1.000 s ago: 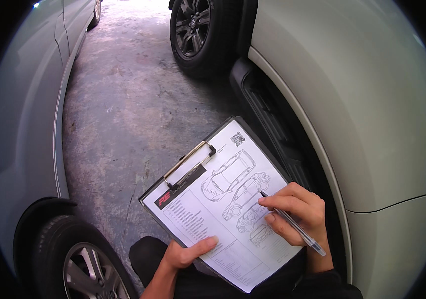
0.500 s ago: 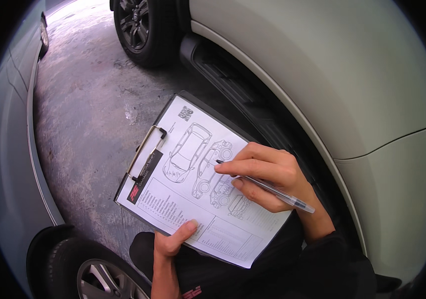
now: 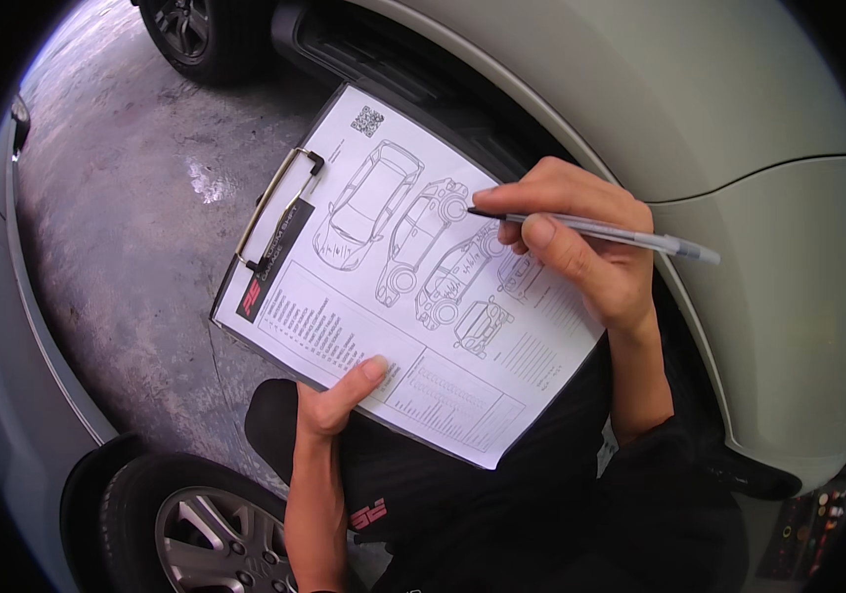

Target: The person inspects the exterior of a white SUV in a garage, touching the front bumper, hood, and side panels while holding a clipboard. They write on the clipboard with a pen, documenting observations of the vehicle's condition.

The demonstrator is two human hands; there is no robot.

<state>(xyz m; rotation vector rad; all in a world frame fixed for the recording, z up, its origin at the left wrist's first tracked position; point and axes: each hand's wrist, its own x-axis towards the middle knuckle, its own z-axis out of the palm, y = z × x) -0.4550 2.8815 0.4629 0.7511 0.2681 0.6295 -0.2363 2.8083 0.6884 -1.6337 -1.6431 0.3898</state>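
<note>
A clipboard (image 3: 220, 308) tilts across the middle of the view with a printed sheet (image 3: 344, 311) under its metal clip (image 3: 269, 210). Car outlines, lists and a dark header strip are printed on the sheet, and pen scribbles mark some of the outlines. My left hand (image 3: 339, 397) grips the clipboard's lower edge, thumb on top of the paper, its other fingers hidden beneath. In my right hand (image 3: 581, 237) a clear ballpoint pen (image 3: 630, 235) is pinched between thumb and fingers. Its dark tip is over a wheel of one outline; whether it touches the paper I cannot tell.
A pale car body (image 3: 739, 109) with a dark side step (image 3: 363, 54) runs along the right. On the left stands a grey-blue car (image 3: 22, 415), its wheel (image 3: 210, 539) at the lower left. Worn concrete floor (image 3: 136, 227) lies between them. Another wheel (image 3: 185, 30) is at the top.
The clipboard and both hands sit higher in the view. My right hand has moved toward the sheet's far right side, uncovering more outlines, and the pen lies flatter.
</note>
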